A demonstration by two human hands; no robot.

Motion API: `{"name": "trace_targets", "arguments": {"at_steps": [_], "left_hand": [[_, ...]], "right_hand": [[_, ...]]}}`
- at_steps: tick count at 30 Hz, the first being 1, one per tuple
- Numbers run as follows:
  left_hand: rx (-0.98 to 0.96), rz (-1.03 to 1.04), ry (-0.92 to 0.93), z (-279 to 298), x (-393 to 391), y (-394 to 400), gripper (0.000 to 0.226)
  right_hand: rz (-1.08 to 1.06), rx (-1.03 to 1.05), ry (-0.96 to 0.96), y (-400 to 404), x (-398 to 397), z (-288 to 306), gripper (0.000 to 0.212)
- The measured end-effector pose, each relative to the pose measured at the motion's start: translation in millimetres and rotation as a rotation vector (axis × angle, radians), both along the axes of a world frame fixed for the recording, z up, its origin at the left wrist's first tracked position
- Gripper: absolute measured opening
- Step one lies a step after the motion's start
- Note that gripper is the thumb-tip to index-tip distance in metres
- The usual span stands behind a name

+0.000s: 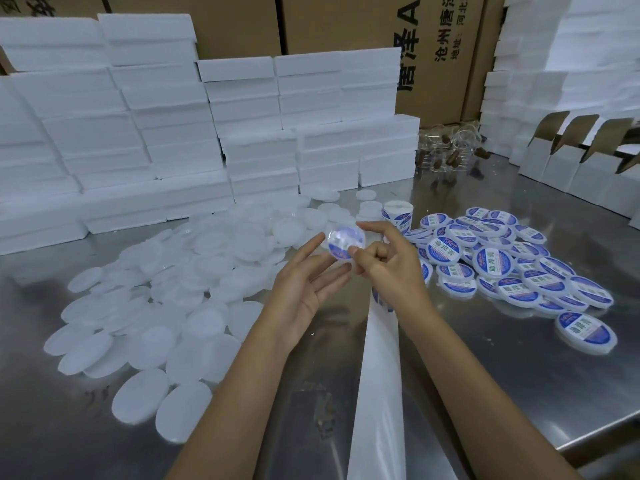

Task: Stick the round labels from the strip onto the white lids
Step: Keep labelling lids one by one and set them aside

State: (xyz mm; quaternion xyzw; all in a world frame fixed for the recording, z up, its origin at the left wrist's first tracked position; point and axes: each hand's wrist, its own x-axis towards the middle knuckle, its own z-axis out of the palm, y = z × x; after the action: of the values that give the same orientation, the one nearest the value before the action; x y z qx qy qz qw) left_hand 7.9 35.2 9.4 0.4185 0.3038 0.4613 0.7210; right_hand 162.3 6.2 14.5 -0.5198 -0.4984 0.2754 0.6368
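Note:
Above the metal table, my right hand (384,261) pinches a round blue-and-white label (345,241) by its edge, blurred as I see it. My left hand (308,282) is just left of it, palm up, fingers straight, fingertips close to the label and holding nothing. The white backing strip (379,368) runs from under my right hand down to the front edge of the view. A roll of labels (398,214) stands behind my hands. Plain white lids (180,299) lie heaped on the left. Labelled lids (502,265) are piled on the right.
Stacks of white foam boxes (173,133) line the back and left. Brown cartons (346,26) stand behind them. Open white cardboard boxes (581,168) sit at the back right, with clear jars (446,154) beside them. The table edge (606,427) runs along the lower right.

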Motion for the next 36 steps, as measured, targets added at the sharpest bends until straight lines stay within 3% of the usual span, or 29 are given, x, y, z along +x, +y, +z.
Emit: {"name": "trace_targets", "arguments": {"at_steps": [5, 9, 14, 19, 24, 27, 29, 36], "left_hand": [[-0.064, -0.022, -0.026, 1, 0, 0, 0.038], [-0.107, -0.015, -0.045, 4, -1, -1, 0.038], [-0.131, 0.001, -0.048, 4, 0, -1, 0.04], [-0.136, -0.001, -0.05, 2, -1, 1, 0.037], [-0.139, 0.051, -0.006, 0, 2, 3, 0.027], [-0.074, 0.268, 0.158, -3, 6, 5, 0.019], [-0.029, 0.458, 0.228, -3, 5, 8, 0.025], [0.056, 0.766, 0.184, 4, -16, 19, 0.034]], "right_hand": [[-0.333, 0.004, 0.283, 5, 39, 0, 0.031], [-0.517, -0.027, 0.506, 6, 78, 2, 0.047], [-0.476, 0.026, 0.77, 6, 106, 2, 0.064], [-0.465, 0.022, 0.767, 9, 107, 1, 0.067], [-0.469, -0.044, 0.489, 11, 93, 3, 0.042], [-0.419, -0.04, 0.146, 8, 65, 1, 0.03], [-0.373, -0.012, -0.142, 4, 42, -2, 0.03], [0.014, -0.128, -0.795, 21, -17, 1, 0.025]]}}
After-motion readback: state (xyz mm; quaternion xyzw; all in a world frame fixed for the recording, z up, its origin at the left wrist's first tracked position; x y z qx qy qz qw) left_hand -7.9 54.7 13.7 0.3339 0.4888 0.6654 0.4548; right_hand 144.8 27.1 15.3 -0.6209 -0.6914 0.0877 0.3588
